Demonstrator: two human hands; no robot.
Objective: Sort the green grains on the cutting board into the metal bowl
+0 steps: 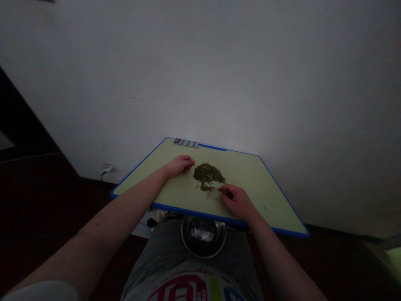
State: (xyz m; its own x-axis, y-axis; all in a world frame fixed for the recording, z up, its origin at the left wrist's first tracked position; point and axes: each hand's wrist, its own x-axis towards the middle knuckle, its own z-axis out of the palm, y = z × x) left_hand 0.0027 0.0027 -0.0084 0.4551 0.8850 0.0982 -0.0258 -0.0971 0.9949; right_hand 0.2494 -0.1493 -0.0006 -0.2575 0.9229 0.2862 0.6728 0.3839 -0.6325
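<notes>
A heap of small green-brown beans or seeds [207, 173] lies on the pale table top, with a few loose ones scattered toward the near side. Just left of the heap is my left hand [181, 164], its fingers curled together on the table; anything between them is hidden. At the heap's near right edge, my right hand [235, 199] grips a clear, see-through piece [213, 193], perhaps plastic, whose exact kind I cannot tell. That piece touches or lies close to the nearest loose seeds.
The small table [250, 175] has a blue rim and stands against a grey wall. A phone [186, 143] lies at its far left edge. A shiny metal bowl [203, 238] sits at my lap, below the near edge. A plugged-in cable [107, 170] is low on the wall.
</notes>
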